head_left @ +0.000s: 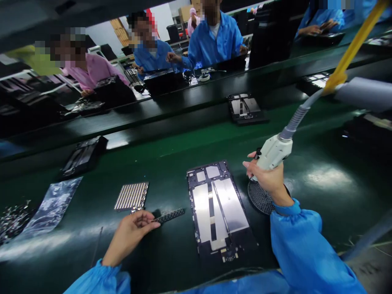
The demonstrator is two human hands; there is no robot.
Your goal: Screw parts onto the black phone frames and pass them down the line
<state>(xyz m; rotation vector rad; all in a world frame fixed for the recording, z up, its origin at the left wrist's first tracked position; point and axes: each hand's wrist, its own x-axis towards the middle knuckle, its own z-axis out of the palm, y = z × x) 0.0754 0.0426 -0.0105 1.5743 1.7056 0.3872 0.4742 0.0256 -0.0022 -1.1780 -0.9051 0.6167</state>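
Observation:
My left hand (130, 234) pinches the near end of a thin dark strip (170, 215) that lies just above the green belt, left of an open tablet back frame (218, 208) with silver plates. My right hand (268, 179) grips a white electric screwdriver (272, 153) hung on a grey coiled hose, its tip over a round black perforated dish (259, 198) to the right of the frame. A striped silver sheet of small parts (132, 196) lies left of the strip.
A clear plastic bag (50, 206) and a pile of small dark parts (12, 218) lie at the far left. More tablet frames (245, 108) (84, 157) sit on the belt. Several people in blue and pink coats work across the line. A yellow cable (352, 49) hangs at right.

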